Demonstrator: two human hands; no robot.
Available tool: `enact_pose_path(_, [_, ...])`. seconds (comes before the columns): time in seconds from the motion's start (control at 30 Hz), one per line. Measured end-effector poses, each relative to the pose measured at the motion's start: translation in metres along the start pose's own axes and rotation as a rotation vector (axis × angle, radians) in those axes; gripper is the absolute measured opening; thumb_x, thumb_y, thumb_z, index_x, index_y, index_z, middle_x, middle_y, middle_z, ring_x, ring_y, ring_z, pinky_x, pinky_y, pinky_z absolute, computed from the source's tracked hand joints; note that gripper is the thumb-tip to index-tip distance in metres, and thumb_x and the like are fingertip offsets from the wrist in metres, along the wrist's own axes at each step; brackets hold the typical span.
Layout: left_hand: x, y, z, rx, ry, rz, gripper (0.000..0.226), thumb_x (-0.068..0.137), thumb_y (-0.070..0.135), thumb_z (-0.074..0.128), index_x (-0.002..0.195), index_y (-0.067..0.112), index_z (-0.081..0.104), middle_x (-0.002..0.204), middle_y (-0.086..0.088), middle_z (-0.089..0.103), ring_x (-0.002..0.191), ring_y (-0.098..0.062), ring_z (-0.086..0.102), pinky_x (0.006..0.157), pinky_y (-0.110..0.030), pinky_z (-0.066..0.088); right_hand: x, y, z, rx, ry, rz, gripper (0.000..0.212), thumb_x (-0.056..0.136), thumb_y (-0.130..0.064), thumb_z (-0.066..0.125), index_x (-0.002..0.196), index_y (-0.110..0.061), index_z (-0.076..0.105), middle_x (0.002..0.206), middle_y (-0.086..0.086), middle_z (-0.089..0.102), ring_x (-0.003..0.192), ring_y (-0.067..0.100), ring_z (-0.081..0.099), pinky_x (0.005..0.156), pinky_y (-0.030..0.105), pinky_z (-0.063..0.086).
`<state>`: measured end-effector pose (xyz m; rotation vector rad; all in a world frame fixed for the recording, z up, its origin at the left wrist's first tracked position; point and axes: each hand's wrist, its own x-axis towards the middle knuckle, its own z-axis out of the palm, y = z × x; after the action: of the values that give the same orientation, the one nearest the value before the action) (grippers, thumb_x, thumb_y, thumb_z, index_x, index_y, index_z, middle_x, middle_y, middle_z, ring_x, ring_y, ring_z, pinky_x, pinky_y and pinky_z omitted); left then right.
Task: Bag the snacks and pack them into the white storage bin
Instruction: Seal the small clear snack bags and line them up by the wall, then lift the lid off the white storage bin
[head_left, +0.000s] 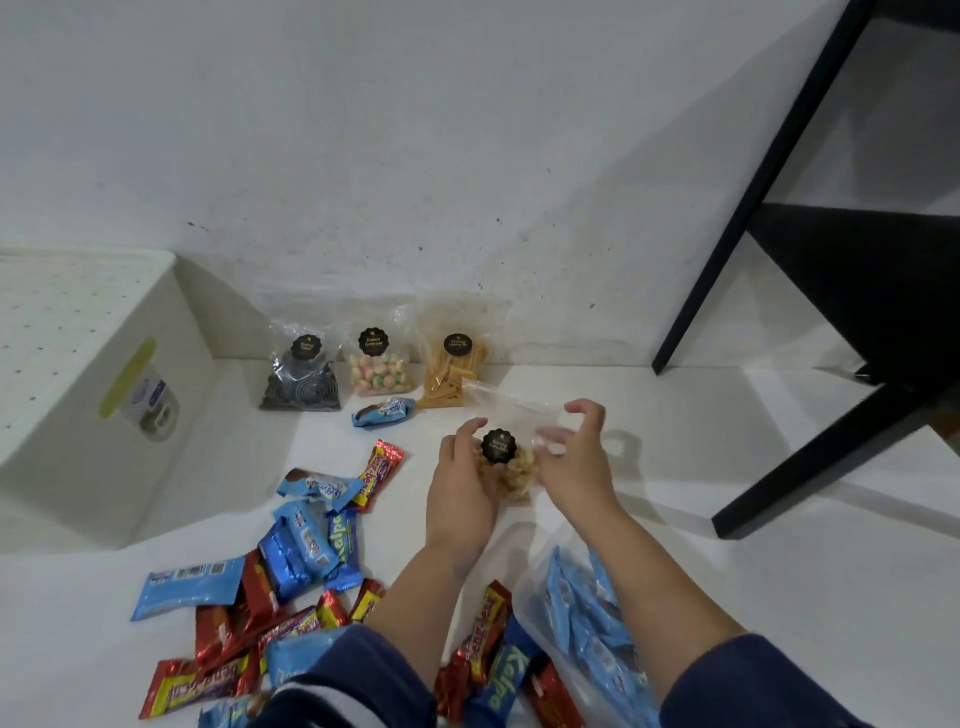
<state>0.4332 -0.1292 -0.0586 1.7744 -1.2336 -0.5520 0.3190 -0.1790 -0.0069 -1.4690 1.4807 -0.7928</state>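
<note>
The clear pouch of pale crunchy snack (511, 470), marked by a round black label, sits on the floor straight ahead of the person, caught between both hands. The left hand (462, 483) curls round its filled bottom end and grips it, so that hand is the nearer. The right hand (574, 457) hovers at the pouch's empty upper part with fingers spread and bent, and I cannot tell whether it pinches the film. The pouch's long axis runs from the left hand up and away to the right. The white storage bin (93, 395) stands well apart to the left, so the pouch would have to travel leftward. Three more labelled pouches (376, 366) lean against the wall beyond, wrapped bars (306, 551) litter the white floor, and a black table leg (769, 171) slants at right.
</note>
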Motion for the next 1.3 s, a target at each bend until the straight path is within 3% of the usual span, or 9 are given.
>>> enact_pose_path(0.17, [0.055,0.012,0.017,-0.055,-0.022,0.047,0.056,0.094,0.015,0.053,0.144,0.027,0.031,0.139,-0.003,0.039,0.121,-0.016,0.047,0.086,-0.016,0.034,0.050,0.001,0.007,0.107,0.046,-0.081,0.043,0.090,0.001,0.048,0.112,-0.035,0.043,0.120,-0.009,0.053,0.102,0.015,0.060,0.077,0.021,0.047])
enact_pose_path(0.3, [0.102,0.021,0.032,0.022,-0.117,0.073,0.067,0.091,0.007,0.052,0.149,0.023,0.022,0.150,-0.010,0.026,0.130,-0.023,0.042,0.091,-0.017,0.032,0.100,-0.004,0.006,0.009,0.037,-0.155,0.055,0.088,0.005,0.048,0.131,-0.029,0.047,0.136,-0.008,0.046,0.118,0.011,0.050,0.099,0.025,0.043])
enact_pose_path(0.43, [0.124,0.022,0.041,0.070,-0.170,0.038,0.071,0.090,0.004,0.052,0.150,0.020,0.019,0.146,-0.012,0.027,0.128,-0.026,0.042,0.095,-0.017,0.027,0.133,-0.003,0.006,-0.041,0.016,-0.188,0.056,0.088,0.003,0.049,0.135,-0.027,0.044,0.140,-0.003,0.043,0.117,0.015,0.050,0.098,0.026,0.044])
enact_pose_path(0.57, [0.127,0.022,0.042,0.125,-0.238,0.014,0.067,0.090,0.005,0.053,0.149,0.019,0.024,0.151,-0.013,0.021,0.137,-0.028,0.032,0.107,-0.027,0.029,0.139,0.007,0.005,-0.090,-0.034,-0.149,0.061,0.087,0.001,0.054,0.139,-0.027,0.038,0.144,0.000,0.038,0.124,0.019,0.046,0.103,0.037,0.044])
enact_pose_path(0.77, [0.114,0.033,0.020,0.178,-0.253,0.005,0.058,0.090,0.006,0.053,0.144,0.020,0.036,0.155,-0.009,0.015,0.142,-0.024,0.023,0.103,-0.017,0.020,0.120,0.002,-0.008,-0.315,-0.078,-0.184,0.061,0.085,-0.003,0.057,0.139,-0.024,0.040,0.144,0.006,0.036,0.128,0.022,0.042,0.097,0.023,0.035])
enact_pose_path(0.93, [0.092,0.051,-0.037,0.446,-0.456,-0.035,0.046,0.094,0.023,0.052,0.139,0.020,0.044,0.148,-0.005,0.036,0.131,-0.027,0.040,0.104,-0.034,0.036,0.077,-0.031,-0.018,-0.608,-0.222,-0.100,0.045,0.085,-0.019,0.053,0.129,-0.028,0.052,0.136,0.008,0.042,0.120,0.030,0.046,0.097,0.035,0.044])
enact_pose_path(1.07, [0.057,0.065,-0.096,0.604,-0.596,-0.059,0.048,0.095,0.030,0.051,0.140,0.017,0.041,0.142,-0.004,0.046,0.128,-0.024,0.044,0.101,-0.032,0.037,0.022,-0.075,-0.017,-0.792,-0.374,-0.123,0.043,0.087,-0.026,0.054,0.130,-0.025,0.050,0.134,0.005,0.050,0.118,0.027,0.050,0.094,0.033,0.045])
enact_pose_path(1.2, [0.011,0.072,-0.163,0.657,-0.619,-0.083,0.049,0.094,0.033,0.053,0.139,0.021,0.043,0.139,-0.001,0.050,0.124,-0.022,0.048,0.107,-0.034,0.037,-0.045,-0.119,0.002,-0.925,-0.458,-0.169,0.052,0.091,-0.035,0.052,0.140,-0.023,0.039,0.146,0.004,0.041,0.128,0.025,0.043,0.102,0.033,0.039])
enact_pose_path(1.3, [-0.019,0.071,-0.225,0.678,-0.600,-0.067,0.050,0.094,0.036,0.053,0.140,0.019,0.043,0.141,-0.004,0.048,0.128,-0.023,0.045,0.109,-0.036,0.035,-0.101,-0.152,0.029,-0.961,-0.485,-0.210,0.052,0.092,-0.038,0.052,0.141,-0.026,0.039,0.147,0.002,0.040,0.129,0.023,0.043,0.096,0.026,0.037])
